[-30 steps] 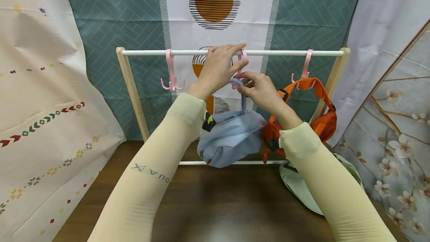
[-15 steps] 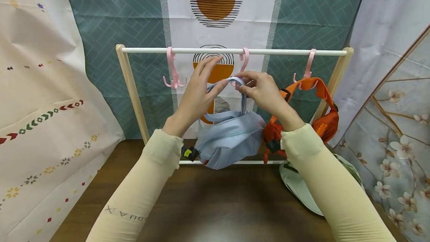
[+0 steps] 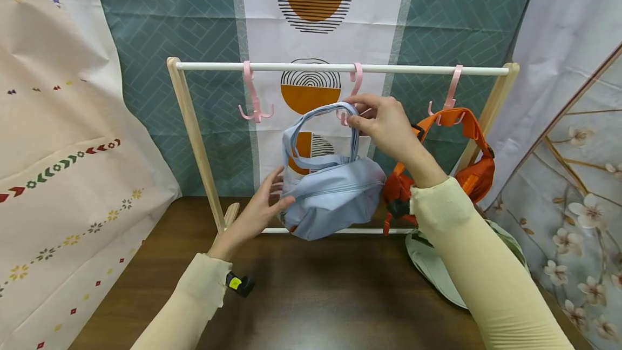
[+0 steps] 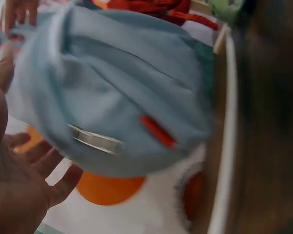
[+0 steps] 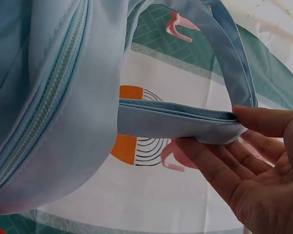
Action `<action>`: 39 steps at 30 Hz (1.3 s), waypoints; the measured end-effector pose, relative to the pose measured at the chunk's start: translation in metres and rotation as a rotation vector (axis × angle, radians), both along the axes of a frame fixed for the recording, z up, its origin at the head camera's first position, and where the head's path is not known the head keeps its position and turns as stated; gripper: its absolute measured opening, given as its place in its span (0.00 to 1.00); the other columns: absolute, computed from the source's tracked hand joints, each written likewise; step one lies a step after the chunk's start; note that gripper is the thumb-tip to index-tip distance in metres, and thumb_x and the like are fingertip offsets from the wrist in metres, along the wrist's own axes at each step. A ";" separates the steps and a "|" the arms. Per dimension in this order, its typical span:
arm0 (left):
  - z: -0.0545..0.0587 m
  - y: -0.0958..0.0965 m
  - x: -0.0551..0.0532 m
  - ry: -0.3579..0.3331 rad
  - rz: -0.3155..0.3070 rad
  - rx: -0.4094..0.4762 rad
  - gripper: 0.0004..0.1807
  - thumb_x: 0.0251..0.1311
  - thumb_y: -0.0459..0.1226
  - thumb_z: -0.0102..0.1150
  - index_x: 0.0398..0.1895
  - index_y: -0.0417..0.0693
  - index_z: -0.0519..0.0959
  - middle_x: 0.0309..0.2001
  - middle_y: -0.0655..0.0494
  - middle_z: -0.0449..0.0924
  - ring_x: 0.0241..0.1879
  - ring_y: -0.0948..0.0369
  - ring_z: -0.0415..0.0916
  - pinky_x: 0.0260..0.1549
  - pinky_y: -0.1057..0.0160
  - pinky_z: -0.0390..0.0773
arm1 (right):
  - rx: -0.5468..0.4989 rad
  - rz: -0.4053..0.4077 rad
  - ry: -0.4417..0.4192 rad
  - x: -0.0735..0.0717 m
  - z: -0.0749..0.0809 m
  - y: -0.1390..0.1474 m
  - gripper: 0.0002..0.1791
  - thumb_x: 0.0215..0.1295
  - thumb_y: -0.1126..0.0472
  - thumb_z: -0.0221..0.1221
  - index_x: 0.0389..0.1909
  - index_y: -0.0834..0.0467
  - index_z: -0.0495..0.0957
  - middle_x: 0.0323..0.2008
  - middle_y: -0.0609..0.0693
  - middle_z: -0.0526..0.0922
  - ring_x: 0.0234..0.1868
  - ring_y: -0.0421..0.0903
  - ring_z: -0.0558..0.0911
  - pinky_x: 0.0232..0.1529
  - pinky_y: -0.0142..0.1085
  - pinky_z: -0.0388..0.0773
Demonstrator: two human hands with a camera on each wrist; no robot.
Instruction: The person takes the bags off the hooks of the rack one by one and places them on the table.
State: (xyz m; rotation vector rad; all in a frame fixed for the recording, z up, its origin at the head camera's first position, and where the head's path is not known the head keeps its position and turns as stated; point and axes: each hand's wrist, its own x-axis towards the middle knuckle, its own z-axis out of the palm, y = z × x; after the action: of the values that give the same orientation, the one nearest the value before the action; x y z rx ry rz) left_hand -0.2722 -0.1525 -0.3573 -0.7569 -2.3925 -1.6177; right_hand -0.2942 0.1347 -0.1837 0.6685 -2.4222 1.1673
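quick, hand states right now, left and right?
Left hand: open, beside the blue bag; contact unclear.
Right hand: closed, pinching the bag's strap.

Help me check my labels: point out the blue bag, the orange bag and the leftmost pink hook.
Blue bag [image 3: 335,204], head view: body, below the zip.
Orange bag [image 3: 478,178], head view: pouch at picture right.
Leftmost pink hook [image 3: 255,105], head view: lower stem.

Right fingers [image 3: 364,100] on blue strap [image 3: 354,142]
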 end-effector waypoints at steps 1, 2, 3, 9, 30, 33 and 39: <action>-0.005 -0.002 0.000 -0.064 -0.036 -0.005 0.49 0.70 0.55 0.64 0.84 0.48 0.49 0.73 0.39 0.62 0.71 0.41 0.65 0.68 0.40 0.66 | -0.005 0.008 -0.002 0.001 0.001 0.000 0.20 0.72 0.68 0.64 0.63 0.60 0.81 0.44 0.59 0.83 0.42 0.51 0.85 0.44 0.37 0.86; -0.010 -0.003 -0.001 -0.108 -0.064 -0.007 0.49 0.69 0.53 0.66 0.83 0.49 0.50 0.73 0.40 0.63 0.70 0.42 0.66 0.67 0.41 0.68 | -0.010 0.016 -0.004 0.002 0.001 -0.001 0.20 0.72 0.67 0.64 0.64 0.60 0.81 0.44 0.59 0.83 0.43 0.51 0.86 0.45 0.38 0.86; -0.014 -0.003 -0.002 -0.134 -0.088 0.001 0.48 0.69 0.50 0.67 0.83 0.48 0.52 0.72 0.41 0.64 0.69 0.43 0.67 0.66 0.43 0.70 | -0.017 0.027 -0.006 0.002 0.001 -0.001 0.20 0.72 0.67 0.64 0.63 0.60 0.81 0.44 0.59 0.83 0.43 0.51 0.86 0.46 0.39 0.86; -0.020 0.001 -0.009 -0.105 -0.124 0.076 0.31 0.69 0.36 0.67 0.73 0.45 0.70 0.65 0.48 0.76 0.58 0.54 0.77 0.56 0.55 0.77 | -0.005 0.094 -0.007 0.007 0.001 0.000 0.19 0.73 0.65 0.64 0.63 0.60 0.82 0.45 0.58 0.85 0.43 0.49 0.87 0.47 0.41 0.86; 0.016 0.002 -0.007 -0.240 -0.357 0.058 0.30 0.76 0.36 0.56 0.78 0.48 0.63 0.70 0.50 0.69 0.65 0.53 0.68 0.63 0.56 0.70 | 0.057 0.167 -0.196 0.002 -0.018 0.015 0.24 0.76 0.66 0.60 0.70 0.62 0.74 0.49 0.63 0.84 0.46 0.54 0.87 0.49 0.46 0.86; 0.019 0.003 -0.004 -0.228 -0.346 0.063 0.30 0.76 0.36 0.56 0.79 0.51 0.64 0.72 0.53 0.69 0.67 0.53 0.68 0.64 0.56 0.69 | 0.053 0.175 -0.197 -0.001 -0.023 0.019 0.24 0.77 0.66 0.59 0.70 0.62 0.73 0.50 0.64 0.84 0.48 0.57 0.86 0.50 0.47 0.85; 0.026 0.002 0.001 -0.241 -0.297 0.031 0.28 0.77 0.37 0.56 0.77 0.46 0.65 0.69 0.49 0.72 0.62 0.52 0.72 0.59 0.57 0.74 | 0.043 0.225 -0.211 -0.007 -0.033 0.029 0.26 0.77 0.65 0.58 0.74 0.62 0.70 0.51 0.64 0.84 0.50 0.57 0.85 0.54 0.48 0.82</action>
State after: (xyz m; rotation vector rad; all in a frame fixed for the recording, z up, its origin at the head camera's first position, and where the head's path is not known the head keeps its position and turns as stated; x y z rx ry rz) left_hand -0.2707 -0.1509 -0.3313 -1.0047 -2.5029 -1.9562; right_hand -0.3014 0.1636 -0.2171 0.8920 -2.6054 1.3363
